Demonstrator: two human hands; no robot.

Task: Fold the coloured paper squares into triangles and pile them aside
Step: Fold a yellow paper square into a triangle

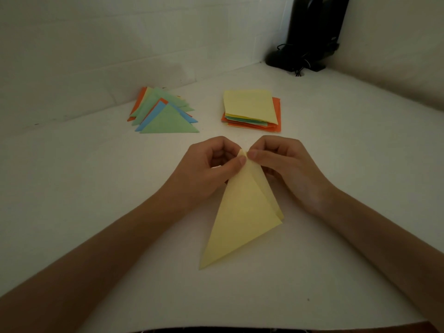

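A yellow paper sheet [242,217] lies in front of me on the white table, folded over into a loose triangle whose two far corners meet between my hands. My left hand [211,164] pinches those corners from the left, thumb on top. My right hand [281,159] pinches the same tip from the right. The fold line runs along the near right side and the layers are slightly apart there. A fanned pile of folded triangles [165,114], green, blue and orange, lies at the far left. A stack of unfolded squares [252,109], yellow on top, sits at the far centre.
The white table [96,188] meets white walls at the back and right. A black device with cables [310,37] stands in the far right corner. A dark table edge runs along the bottom of the view.
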